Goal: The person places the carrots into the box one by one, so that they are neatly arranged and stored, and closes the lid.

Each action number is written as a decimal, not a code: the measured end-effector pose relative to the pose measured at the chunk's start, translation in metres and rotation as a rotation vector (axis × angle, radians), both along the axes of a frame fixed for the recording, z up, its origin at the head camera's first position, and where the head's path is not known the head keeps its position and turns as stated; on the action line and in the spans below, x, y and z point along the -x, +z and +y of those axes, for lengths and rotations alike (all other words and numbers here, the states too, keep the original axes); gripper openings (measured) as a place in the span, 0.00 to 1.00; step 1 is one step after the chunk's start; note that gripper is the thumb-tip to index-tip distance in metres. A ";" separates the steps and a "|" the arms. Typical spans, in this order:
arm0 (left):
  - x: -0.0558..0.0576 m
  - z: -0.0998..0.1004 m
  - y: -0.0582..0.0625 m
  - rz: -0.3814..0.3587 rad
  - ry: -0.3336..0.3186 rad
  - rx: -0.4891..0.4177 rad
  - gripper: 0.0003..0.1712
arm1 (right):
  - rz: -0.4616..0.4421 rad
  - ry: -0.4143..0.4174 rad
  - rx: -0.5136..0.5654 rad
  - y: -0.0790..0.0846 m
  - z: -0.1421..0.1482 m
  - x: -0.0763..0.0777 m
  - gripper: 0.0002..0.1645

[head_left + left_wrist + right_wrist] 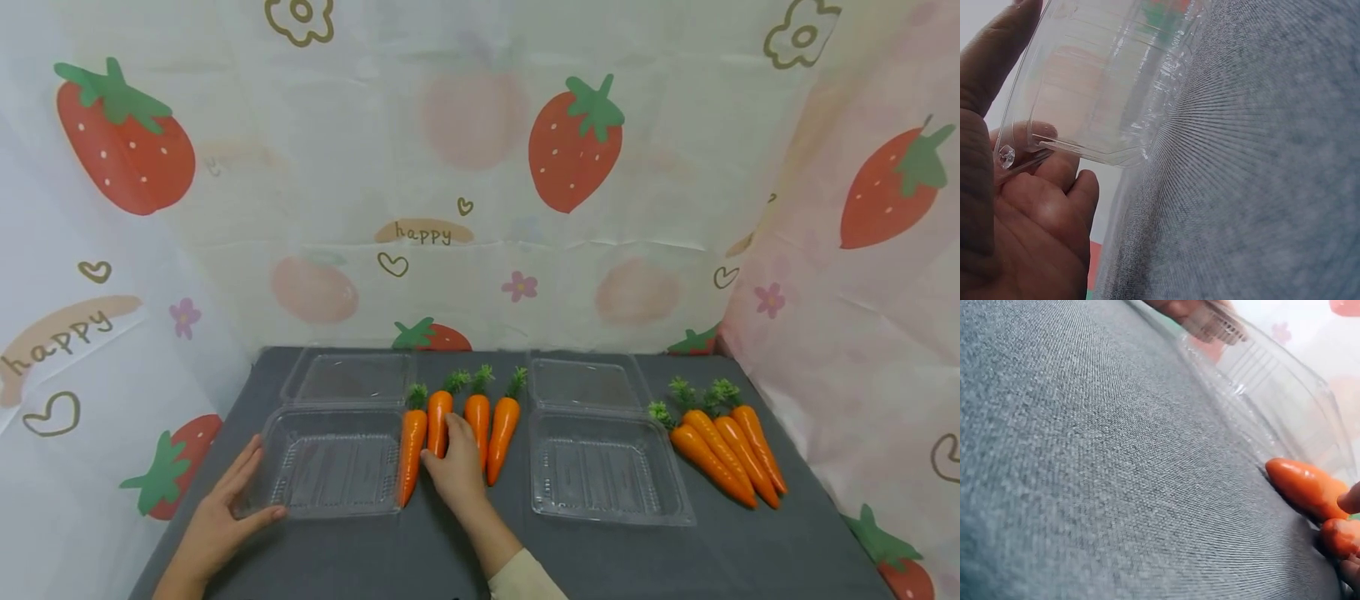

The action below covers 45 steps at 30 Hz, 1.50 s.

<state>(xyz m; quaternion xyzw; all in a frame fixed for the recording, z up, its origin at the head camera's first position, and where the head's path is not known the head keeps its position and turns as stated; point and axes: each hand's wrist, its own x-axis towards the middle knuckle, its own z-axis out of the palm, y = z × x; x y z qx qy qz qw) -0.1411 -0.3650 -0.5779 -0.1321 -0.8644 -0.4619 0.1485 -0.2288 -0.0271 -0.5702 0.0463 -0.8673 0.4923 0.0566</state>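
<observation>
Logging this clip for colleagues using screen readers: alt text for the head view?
A person's right grip pinches one carrot of four beside an open clear box; the left grip is at that box's other side. Further right, four more carrots lie beside another open box.

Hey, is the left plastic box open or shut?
Open: the left plastic box has its clear lid laid back behind it, leaving the top uncovered.

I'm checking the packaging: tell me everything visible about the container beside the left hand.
The container is rectangular, see-through and plastic-looking, with a ribbed base. It sits upright on the gray cloth; its attached-looking lid is open on the far side. Nothing shows inside. The left hand touches its left side; a carrot lies along its right side.
</observation>
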 end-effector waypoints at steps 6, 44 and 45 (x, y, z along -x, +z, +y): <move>0.000 -0.001 -0.001 -0.013 0.003 0.014 0.59 | 0.018 -0.056 0.001 -0.003 -0.004 0.004 0.45; 0.000 0.001 0.001 -0.042 -0.007 -0.013 0.59 | -0.134 -0.182 0.242 0.012 0.000 0.013 0.37; 0.000 0.001 0.002 -0.042 -0.008 -0.016 0.59 | -0.136 -0.176 0.254 0.013 0.001 0.012 0.37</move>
